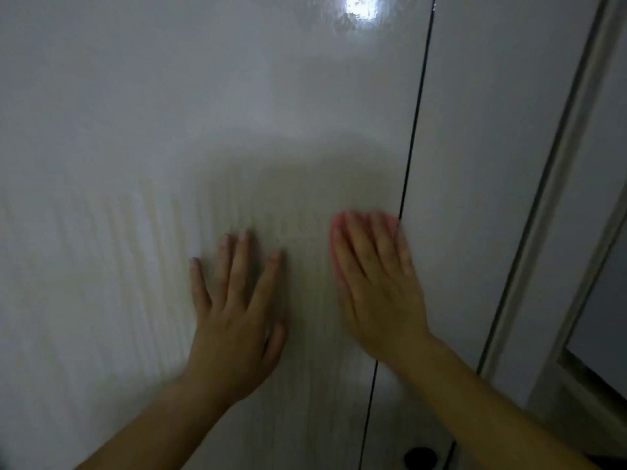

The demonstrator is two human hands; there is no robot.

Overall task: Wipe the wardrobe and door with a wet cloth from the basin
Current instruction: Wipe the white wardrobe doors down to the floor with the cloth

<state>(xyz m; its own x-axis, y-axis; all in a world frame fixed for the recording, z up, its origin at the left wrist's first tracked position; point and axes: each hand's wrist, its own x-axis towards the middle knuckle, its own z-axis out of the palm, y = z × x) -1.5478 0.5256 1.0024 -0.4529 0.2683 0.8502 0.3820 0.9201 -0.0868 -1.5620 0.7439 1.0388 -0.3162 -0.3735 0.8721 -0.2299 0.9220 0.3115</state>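
A glossy white wardrobe door [169,130] fills the view, with streaky wet marks across its lower half. My right hand [376,283] lies flat on a pink cloth [337,225], pressing it against the panel just left of the dark vertical gap [415,130] between two wardrobe doors. Only the cloth's top and left edges show past my blurred fingers. My left hand [234,300] rests flat on the panel, fingers spread, with nothing under it, a little left of the cloth.
A second white wardrobe door [492,164] stands right of the gap. A white frame moulding [556,198] runs diagonally along the far right. A dark round knob [420,457] sits at the bottom edge. A lamp's reflection [361,6] glares at the top.
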